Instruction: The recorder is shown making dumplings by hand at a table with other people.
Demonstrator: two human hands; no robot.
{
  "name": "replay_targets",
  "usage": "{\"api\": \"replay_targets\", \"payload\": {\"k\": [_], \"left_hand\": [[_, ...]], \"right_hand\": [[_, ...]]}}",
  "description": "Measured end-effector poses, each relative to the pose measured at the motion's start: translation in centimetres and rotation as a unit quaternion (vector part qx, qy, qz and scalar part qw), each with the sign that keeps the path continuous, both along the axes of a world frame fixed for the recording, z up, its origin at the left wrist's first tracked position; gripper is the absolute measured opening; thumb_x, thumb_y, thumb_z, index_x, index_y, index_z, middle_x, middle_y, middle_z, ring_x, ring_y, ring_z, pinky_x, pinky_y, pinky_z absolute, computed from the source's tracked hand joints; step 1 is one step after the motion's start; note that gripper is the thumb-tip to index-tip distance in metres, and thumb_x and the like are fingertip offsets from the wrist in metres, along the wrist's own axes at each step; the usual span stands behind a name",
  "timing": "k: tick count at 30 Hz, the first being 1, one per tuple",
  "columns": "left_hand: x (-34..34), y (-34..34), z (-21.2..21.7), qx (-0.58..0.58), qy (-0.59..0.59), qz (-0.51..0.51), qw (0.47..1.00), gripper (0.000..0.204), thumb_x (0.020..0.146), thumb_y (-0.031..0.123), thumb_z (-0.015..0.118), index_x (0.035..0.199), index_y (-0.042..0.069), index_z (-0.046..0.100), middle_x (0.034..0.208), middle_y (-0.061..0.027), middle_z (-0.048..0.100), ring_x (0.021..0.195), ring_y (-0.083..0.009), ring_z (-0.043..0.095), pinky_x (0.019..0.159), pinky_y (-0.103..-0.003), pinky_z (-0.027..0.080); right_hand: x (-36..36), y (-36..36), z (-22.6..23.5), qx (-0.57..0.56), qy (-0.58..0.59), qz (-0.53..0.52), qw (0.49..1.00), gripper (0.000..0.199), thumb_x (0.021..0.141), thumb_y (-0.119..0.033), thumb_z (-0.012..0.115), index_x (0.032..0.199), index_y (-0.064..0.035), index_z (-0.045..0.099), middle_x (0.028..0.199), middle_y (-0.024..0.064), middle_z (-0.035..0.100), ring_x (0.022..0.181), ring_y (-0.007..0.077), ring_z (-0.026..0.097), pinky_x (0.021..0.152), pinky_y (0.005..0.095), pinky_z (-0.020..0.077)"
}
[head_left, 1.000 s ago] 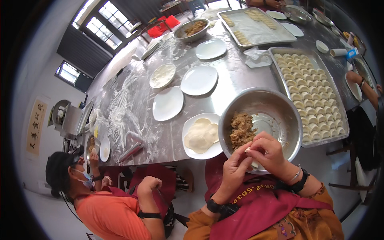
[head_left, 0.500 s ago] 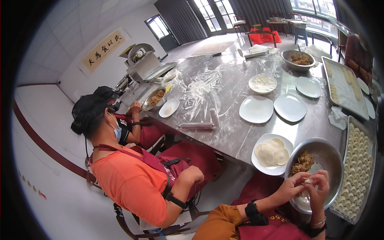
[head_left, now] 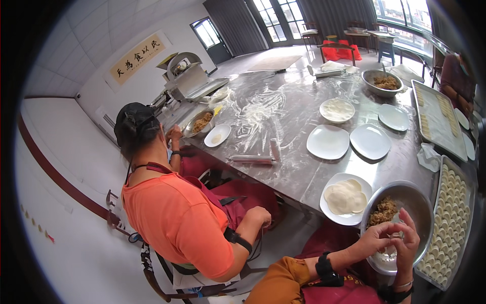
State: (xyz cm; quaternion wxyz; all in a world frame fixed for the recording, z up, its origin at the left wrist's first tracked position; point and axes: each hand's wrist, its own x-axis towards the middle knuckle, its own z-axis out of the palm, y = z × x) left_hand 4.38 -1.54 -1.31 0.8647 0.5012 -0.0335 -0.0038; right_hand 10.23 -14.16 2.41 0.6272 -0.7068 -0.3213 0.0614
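Over a large steel bowl (head_left: pixel 424 207) with some brown minced filling (head_left: pixel 383 210) in it, my two hands meet with fingertips together. My left hand (head_left: pixel 373 242) pinches a small pale dumpling, mostly hidden by the fingers. My right hand (head_left: pixel 407 243) is closed on the same dumpling from the other side, one finger raised. Left of the bowl, a white plate (head_left: pixel 328 212) carries a pile of round dough wrappers (head_left: pixel 346 196). At the bowl's right stands a metal tray (head_left: pixel 471 218) with rows of folded dumplings (head_left: pixel 448 223).
A person in an orange shirt (head_left: pixel 177 213) sits close on my left. Plates (head_left: pixel 328 142), a flour bowl (head_left: pixel 337 110), another filling bowl (head_left: pixel 382 83) and a rolling pin (head_left: pixel 251 159) lie on the floury steel table (head_left: pixel 288 177). A larger tray (head_left: pixel 440 116) stands far right.
My fingers have shifted slightly around the dumpling, and a right finger now points higher. The person in orange has turned the head away and leaned forward. The view has tilted a little.
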Motion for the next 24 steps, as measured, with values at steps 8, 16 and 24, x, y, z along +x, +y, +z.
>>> {"api": "replay_targets", "payload": {"k": [8,16,24], "left_hand": [[0.5,-0.9,1.5,-0.038,0.002,-0.009,0.999,0.019,0.085,0.004,0.055,0.102,0.004,0.050,0.090,-0.0021,0.055,0.078,-0.0082,0.057,0.068,-0.022,0.048],[-0.1,-0.2,1.2,-0.097,0.049,0.014,0.994,0.025,0.084,-0.001,0.055,0.106,0.002,0.046,0.108,-0.0098,0.053,0.100,-0.0155,0.055,0.085,-0.027,0.048],[0.3,-1.1,2.0,-0.138,0.094,-0.018,0.986,0.034,0.081,-0.008,0.053,0.111,0.002,0.040,0.115,-0.0135,0.051,0.103,-0.0199,0.053,0.092,-0.029,0.044]], "right_hand": [[0.5,-1.7,-1.5,0.022,0.046,-0.014,0.999,0.011,0.065,-0.001,0.065,0.075,-0.0046,0.067,0.112,0.0176,0.058,0.110,0.0299,0.051,0.095,0.0392,0.0361],[0.3,-0.5,-1.7,0.123,0.019,0.013,0.992,0.014,0.074,0.002,0.062,0.085,-0.0021,0.069,0.108,0.0152,0.061,0.108,0.0248,0.053,0.088,0.0338,0.0435],[-0.9,-1.5,-1.5,0.146,0.138,-0.040,0.979,0.019,0.078,0.000,0.062,0.096,-0.0021,0.066,0.121,0.0153,0.053,0.108,0.0225,0.053,0.088,0.0314,0.0439]]}}
